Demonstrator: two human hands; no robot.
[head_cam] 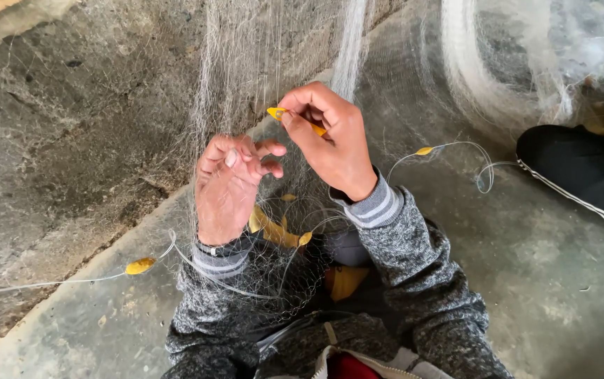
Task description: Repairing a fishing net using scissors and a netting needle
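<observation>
Net [274, 231] lies draped over the lap and hangs up along the wall [70, 126]; floats [140, 266] on the line trail across the floor [540, 267]. Left hand [226, 186] curled shut on gathered mesh, right hand [330, 137] pinching a yellow needle [277, 112] at the strands. Judged mid-work: most netting beyond, heaped far right, looks unhandled.

A yellow netting needle [295, 118] is pinched in the right hand [330, 140], while fine white net mesh [246, 84] is gripped by the left hand [228, 184]. Yellow floats [140, 266] are strung along the line on the concrete floor [540, 281].
</observation>
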